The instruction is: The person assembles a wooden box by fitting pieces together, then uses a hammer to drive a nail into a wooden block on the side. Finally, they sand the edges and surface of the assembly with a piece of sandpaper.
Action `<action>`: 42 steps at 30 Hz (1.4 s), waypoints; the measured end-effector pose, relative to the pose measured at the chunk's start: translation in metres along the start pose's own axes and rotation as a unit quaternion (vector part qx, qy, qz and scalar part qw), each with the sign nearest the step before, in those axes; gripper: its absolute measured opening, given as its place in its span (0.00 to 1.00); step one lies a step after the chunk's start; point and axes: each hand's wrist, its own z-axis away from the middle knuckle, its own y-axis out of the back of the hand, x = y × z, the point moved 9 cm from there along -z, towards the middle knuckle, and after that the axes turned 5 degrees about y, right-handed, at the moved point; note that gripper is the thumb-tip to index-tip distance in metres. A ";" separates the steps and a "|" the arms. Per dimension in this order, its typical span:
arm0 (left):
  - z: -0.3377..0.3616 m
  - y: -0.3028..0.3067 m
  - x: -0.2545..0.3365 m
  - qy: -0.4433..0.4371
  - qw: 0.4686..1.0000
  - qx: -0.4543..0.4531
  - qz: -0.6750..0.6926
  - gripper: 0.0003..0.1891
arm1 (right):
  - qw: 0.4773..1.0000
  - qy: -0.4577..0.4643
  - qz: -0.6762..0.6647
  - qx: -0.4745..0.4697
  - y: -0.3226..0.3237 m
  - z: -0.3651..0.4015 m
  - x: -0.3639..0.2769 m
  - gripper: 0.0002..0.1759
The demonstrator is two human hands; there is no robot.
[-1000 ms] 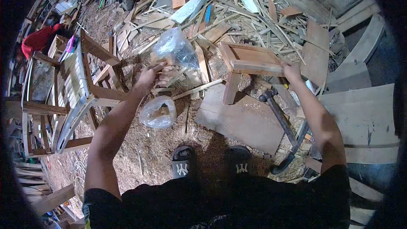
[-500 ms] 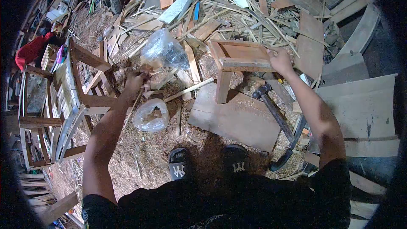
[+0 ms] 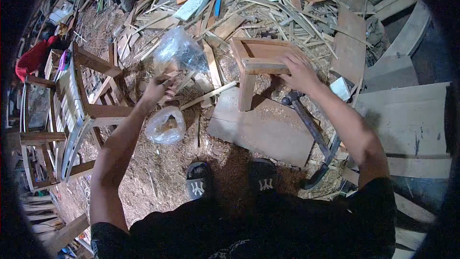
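Note:
My right hand (image 3: 302, 73) grips the near right edge of a small wooden stool (image 3: 266, 52), fingers over the top. The stool has a recessed panel and a thick leg (image 3: 247, 92); a cardboard sheet (image 3: 263, 124) lies on the ground below it. My left hand (image 3: 160, 90), its fingers curled, hovers beside a clear plastic bag (image 3: 179, 50). Whatever it may hold is too small to make out. A second clear bag (image 3: 165, 124) with small brown contents lies just below that hand. Right of the stool are a hammer (image 3: 306, 122) and a dark-handled tool (image 3: 316, 177).
Wood offcuts and strips (image 3: 282, 14) are heaped at the back. At left stands a wooden chair frame (image 3: 79, 91) with a red cloth (image 3: 33, 60) near it. Boards (image 3: 402, 120) lean at the right. Sawdust covers the ground around my sandals (image 3: 199, 181).
My right hand has slid left from the stool's right corner along its near edge. My left hand stays near the plastic bags, its fingers slightly shifted. The view has shifted a little.

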 end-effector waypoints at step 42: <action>0.125 -0.139 0.177 -0.095 0.962 -0.175 0.189 0.20 | 0.988 -0.066 -0.019 0.136 0.089 -0.031 -0.079 0.35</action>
